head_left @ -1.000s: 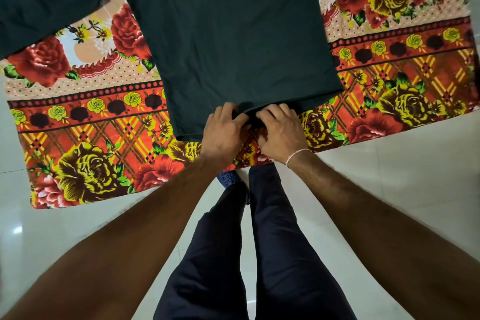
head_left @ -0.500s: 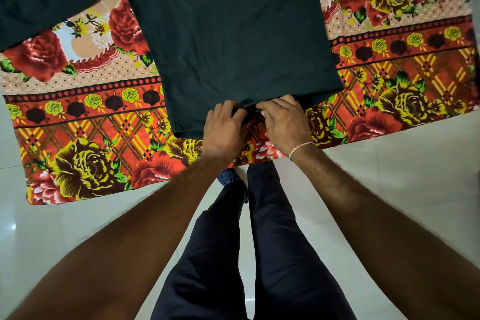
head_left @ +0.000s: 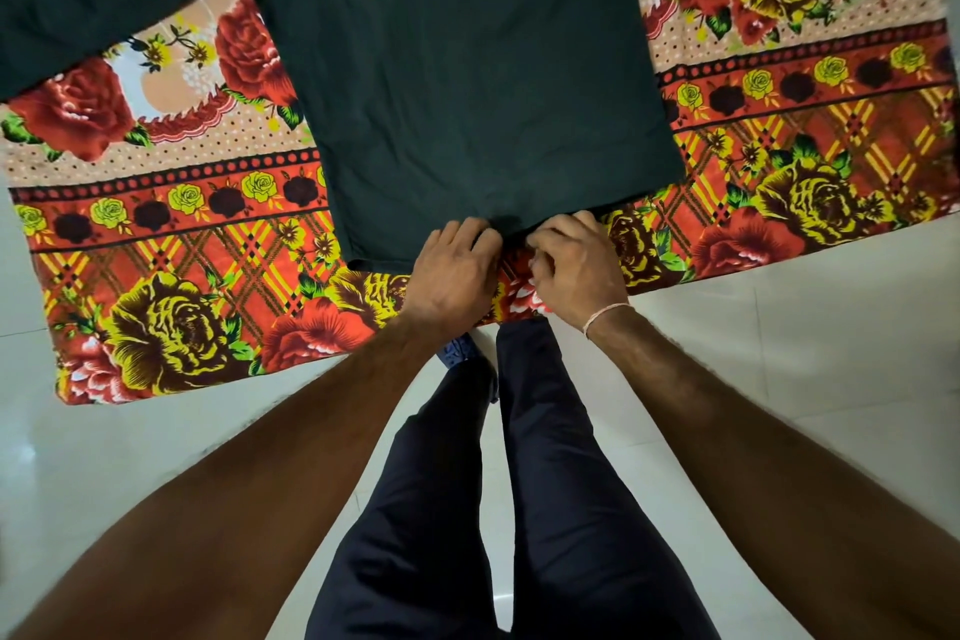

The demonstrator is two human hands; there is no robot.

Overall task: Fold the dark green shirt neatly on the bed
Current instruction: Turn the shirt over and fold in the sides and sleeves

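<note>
Dark green shirt (head_left: 467,83) runs off the top edge, its hem pinched by left hand (head_left: 453,270) and right hand (head_left: 574,265), fingertips partly hidden beneath fabric.

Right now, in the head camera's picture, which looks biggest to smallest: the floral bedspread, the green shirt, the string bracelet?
1. floral bedspread, partly hidden by the shirt
2. dark green shirt, cut off at the frame's top
3. string bracelet on the right wrist, by far the smallest
</note>
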